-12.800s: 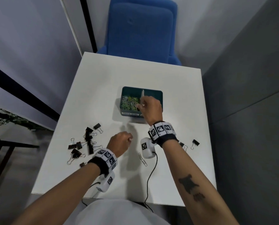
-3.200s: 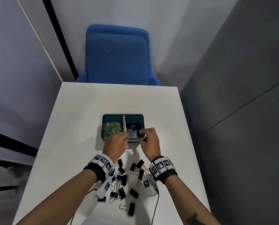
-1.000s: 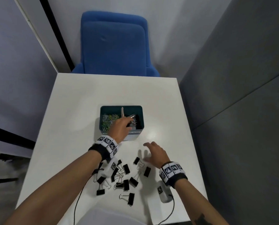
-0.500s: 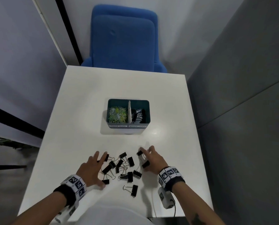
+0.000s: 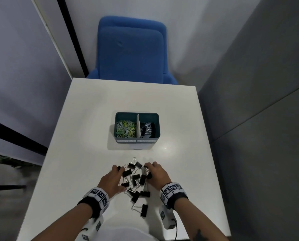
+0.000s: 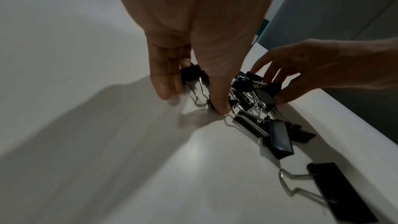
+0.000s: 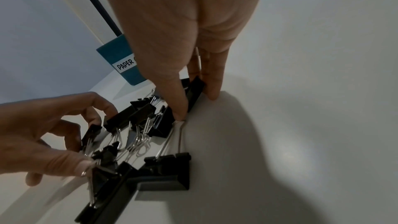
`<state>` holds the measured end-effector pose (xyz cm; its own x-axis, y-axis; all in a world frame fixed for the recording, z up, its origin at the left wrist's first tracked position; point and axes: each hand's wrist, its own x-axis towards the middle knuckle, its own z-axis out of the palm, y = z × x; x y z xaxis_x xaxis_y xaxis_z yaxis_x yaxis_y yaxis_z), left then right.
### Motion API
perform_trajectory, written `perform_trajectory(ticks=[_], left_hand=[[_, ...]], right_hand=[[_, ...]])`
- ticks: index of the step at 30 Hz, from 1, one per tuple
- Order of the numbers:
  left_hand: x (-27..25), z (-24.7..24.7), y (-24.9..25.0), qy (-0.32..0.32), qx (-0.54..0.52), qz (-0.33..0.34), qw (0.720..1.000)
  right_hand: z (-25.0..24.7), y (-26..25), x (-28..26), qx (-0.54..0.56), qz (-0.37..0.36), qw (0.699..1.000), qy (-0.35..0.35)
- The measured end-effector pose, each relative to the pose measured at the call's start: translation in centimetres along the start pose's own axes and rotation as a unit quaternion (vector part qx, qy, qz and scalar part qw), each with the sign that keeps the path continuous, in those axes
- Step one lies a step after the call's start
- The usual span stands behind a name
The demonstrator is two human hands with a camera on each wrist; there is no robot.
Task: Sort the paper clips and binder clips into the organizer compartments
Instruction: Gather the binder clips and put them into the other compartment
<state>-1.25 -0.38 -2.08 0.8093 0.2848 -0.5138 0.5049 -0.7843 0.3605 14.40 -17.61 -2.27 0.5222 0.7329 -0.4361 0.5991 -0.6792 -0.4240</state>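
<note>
A teal organizer point(image 5: 155, 136) stands mid-table. Its left compartment holds coloured paper clips point(image 5: 125, 128) and its right one black binder clips point(image 5: 147, 129). Near the front edge lies a loose pile of black binder clips point(image 5: 135, 179), with my hands on either side of it. My left hand point(image 5: 113, 178) curls in from the left, thumb and fingers straddling a clip point(image 6: 191, 74). My right hand point(image 5: 154, 172) closes in from the right and pinches a clip point(image 7: 194, 91) between thumb and fingers. One binder clip point(image 5: 144, 209) lies apart, nearer to me.
The white table point(image 5: 93, 119) is bare around the organizer. A blue chair point(image 5: 130, 49) stands behind the far edge. A grey partition point(image 5: 249, 101) runs close along the table's right side, and a wall along the left.
Both hands have drawn inward from a spread pose and now close on the pile, bunching the clips tighter. One second ago the left hand was still at the organizer.
</note>
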Motion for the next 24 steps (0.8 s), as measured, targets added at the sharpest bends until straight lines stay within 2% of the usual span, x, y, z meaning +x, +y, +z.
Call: perform_trajectory(ticks=[3, 7, 11, 16, 20, 24], left_hand=[[0.6, -0.1, 0.4, 0.0, -0.015, -0.017, 1.0], [0.9, 0.6, 0.2, 0.034, -0.012, -0.015, 0.999], [1.1, 0.7, 0.3, 0.041, -0.012, -0.015, 0.999], [0.9, -0.1, 0.4, 0.043, -0.029, -0.009, 0.999], [0.5, -1.3, 0.8, 0.05, -0.046, -0.011, 0.998], [1.3, -5.6, 3.7, 0.12, -0.059, 0.036, 0.99]], right_hand=[[-0.1, 0.6, -0.4, -0.009, 0.006, 1.0, 0.015], [-1.6, 0.9, -1.3, -0.001, 0.012, 0.998, 0.054], [-6.0, -0.1, -0.8, 0.011, 0.0, 0.992, 0.129], [-12.2, -1.4, 3.0, 0.074, 0.005, 0.967, 0.243], [-14.4, -2.0, 5.5, 0.086, 0.014, 0.968, 0.236], [-12.7, -1.2, 4.8, 0.103, 0.047, 0.963, 0.247]])
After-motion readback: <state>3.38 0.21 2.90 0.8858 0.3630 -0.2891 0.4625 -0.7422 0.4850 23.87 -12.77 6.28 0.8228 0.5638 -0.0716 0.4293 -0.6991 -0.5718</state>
